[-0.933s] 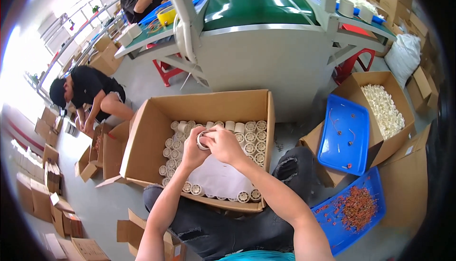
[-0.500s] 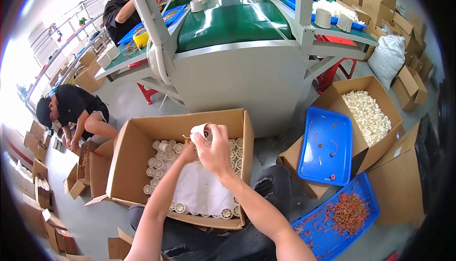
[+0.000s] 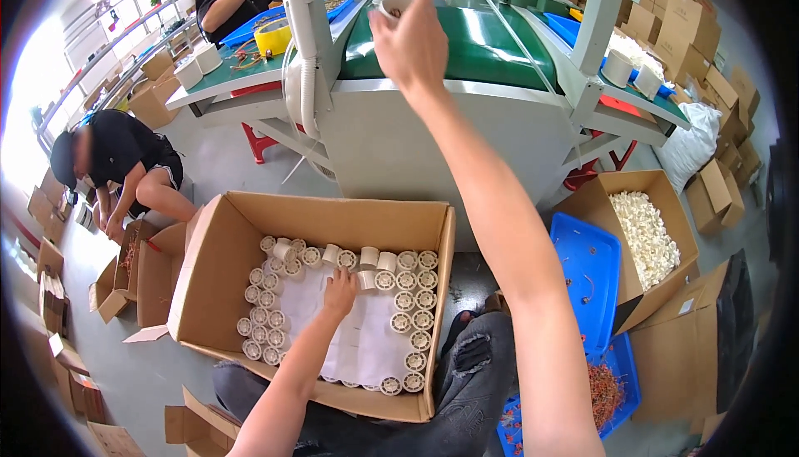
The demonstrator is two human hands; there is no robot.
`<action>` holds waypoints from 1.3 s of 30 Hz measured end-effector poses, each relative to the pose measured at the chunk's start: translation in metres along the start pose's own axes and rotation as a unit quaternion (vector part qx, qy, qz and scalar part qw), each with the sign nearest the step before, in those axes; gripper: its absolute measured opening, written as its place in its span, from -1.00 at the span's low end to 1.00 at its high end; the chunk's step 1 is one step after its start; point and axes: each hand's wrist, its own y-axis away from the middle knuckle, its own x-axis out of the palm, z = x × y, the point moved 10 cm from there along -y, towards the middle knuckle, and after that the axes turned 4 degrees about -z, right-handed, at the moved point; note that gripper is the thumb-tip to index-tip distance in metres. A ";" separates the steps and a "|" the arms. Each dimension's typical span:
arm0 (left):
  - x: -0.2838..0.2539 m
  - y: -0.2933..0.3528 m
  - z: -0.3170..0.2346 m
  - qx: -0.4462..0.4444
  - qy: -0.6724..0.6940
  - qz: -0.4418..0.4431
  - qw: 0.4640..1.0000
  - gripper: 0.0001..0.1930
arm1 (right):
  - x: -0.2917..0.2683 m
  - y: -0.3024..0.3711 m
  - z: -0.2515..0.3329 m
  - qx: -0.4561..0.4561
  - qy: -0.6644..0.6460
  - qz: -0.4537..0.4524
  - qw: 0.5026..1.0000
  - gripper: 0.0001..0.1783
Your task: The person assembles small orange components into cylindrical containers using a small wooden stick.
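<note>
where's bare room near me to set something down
Inside the carton, the white sheet is bare on both sides of your left forearm, bordered by white cylinders, which crowd the walls. The green belt shows bare right of your right hand.

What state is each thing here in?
Right hand: gripping a white cup above the green belt.
Left hand: lowered beside white cups; grip unclear.
Big cardboard box: open, partly filled.
Box at right: open, holding white pieces.
Upper blue tray: holding scattered bits.
Lower blue tray: holding a reddish heap, partly hidden.
</note>
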 end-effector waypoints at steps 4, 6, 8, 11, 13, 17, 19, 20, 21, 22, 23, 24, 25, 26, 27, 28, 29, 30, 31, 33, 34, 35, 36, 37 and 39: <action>-0.018 0.001 -0.013 0.004 -0.027 0.034 0.999 -0.65 | 0.069 -0.017 -0.058 0.019 0.193 0.099 0.976 -0.22; -0.016 0.005 -0.004 -0.004 -0.038 0.019 0.999 -0.64 | 0.095 -0.003 -0.078 0.000 0.293 0.163 0.942 -0.17; -0.014 0.006 0.003 -0.007 -0.045 0.004 0.999 -0.63 | 0.103 0.000 -0.083 0.023 0.282 0.182 0.942 -0.09; -0.018 0.015 0.012 -0.001 -0.047 -0.028 0.999 -0.61 | 0.080 0.002 -0.084 0.056 0.253 0.149 0.954 -0.04; -0.011 0.018 0.023 -0.019 -0.064 0.029 0.997 -0.61 | 0.049 0.002 -0.073 0.040 0.165 0.125 0.978 -0.04; 0.011 0.013 0.035 -0.043 -0.037 0.050 0.997 -0.55 | -0.048 0.037 -0.054 -0.147 0.148 0.105 0.972 -0.19; 0.033 0.011 0.048 -0.082 0.004 0.107 0.991 -0.45 | -0.116 0.068 -0.063 -0.136 0.137 0.113 0.975 -0.23; 0.031 0.002 0.040 -0.037 0.006 0.130 0.991 -0.38 | -0.154 0.084 -0.073 -0.131 0.181 0.124 0.967 -0.25; 0.028 -0.001 0.039 0.007 0.008 0.156 0.988 -0.32 | -0.188 0.101 -0.084 -0.122 0.222 0.137 0.958 -0.27; 0.040 0.000 0.078 0.003 0.056 0.135 0.989 -0.30 | -0.215 0.112 -0.091 -0.090 0.226 0.131 0.961 -0.29; 0.048 0.011 0.122 -0.017 0.099 0.118 0.988 -0.28 | -0.226 0.127 -0.104 -0.057 0.215 0.128 0.967 -0.31; 0.009 -0.011 0.087 -0.045 0.210 0.107 0.971 -0.25 | -0.291 0.145 -0.149 0.052 0.279 0.126 0.951 -0.39; -0.037 -0.013 0.070 -0.004 0.260 0.081 0.962 -0.31 | -0.334 0.163 -0.178 0.161 0.299 0.121 0.933 -0.49; -0.082 -0.012 0.050 -0.007 0.344 0.121 0.931 -0.41 | -0.386 0.182 -0.209 0.224 0.330 0.104 0.911 -0.62; -0.125 -0.005 0.038 -0.032 0.431 0.127 0.893 -0.48 | -0.419 0.202 -0.229 0.248 0.387 0.132 0.878 -0.66; -0.152 0.000 0.026 -0.058 0.514 0.128 0.846 -0.55 | -0.443 0.222 -0.248 0.258 0.404 0.172 0.860 -0.68; -0.163 0.005 0.021 -0.059 0.513 0.123 0.847 -0.55 | -0.454 0.242 -0.261 0.268 0.415 0.214 0.843 -0.69; -0.176 0.012 0.019 -0.060 0.587 0.097 0.802 -0.58 | -0.459 0.256 -0.265 0.277 0.415 0.223 0.837 -0.72; -0.187 0.018 0.017 -0.060 0.657 0.067 0.749 -0.61 | -0.457 0.268 -0.266 0.284 0.414 0.233 0.833 -0.74; -0.195 0.039 0.002 -0.078 0.771 0.066 0.628 -0.58 | -0.456 0.295 -0.265 0.370 0.507 0.254 0.736 -0.71; -0.204 0.050 -0.001 -0.085 0.815 0.053 0.571 -0.56 | -0.440 0.304 -0.258 0.403 0.507 0.307 0.697 -0.57; -0.209 0.055 -0.018 -0.078 0.853 0.066 0.512 -0.55 | -0.459 0.314 -0.260 0.388 0.518 0.286 0.706 -0.48; -0.215 0.063 -0.027 -0.077 0.885 0.075 0.454 -0.54 | -0.465 0.336 -0.264 0.478 0.452 0.259 0.707 -0.51; -0.222 0.072 -0.032 -0.083 0.905 0.086 0.409 -0.52 | -0.462 0.348 -0.259 0.510 0.444 0.243 0.696 -0.61; -0.224 0.078 -0.039 -0.063 0.922 0.098 0.369 -0.52 | -0.476 0.331 -0.258 0.387 0.508 0.217 0.738 -0.77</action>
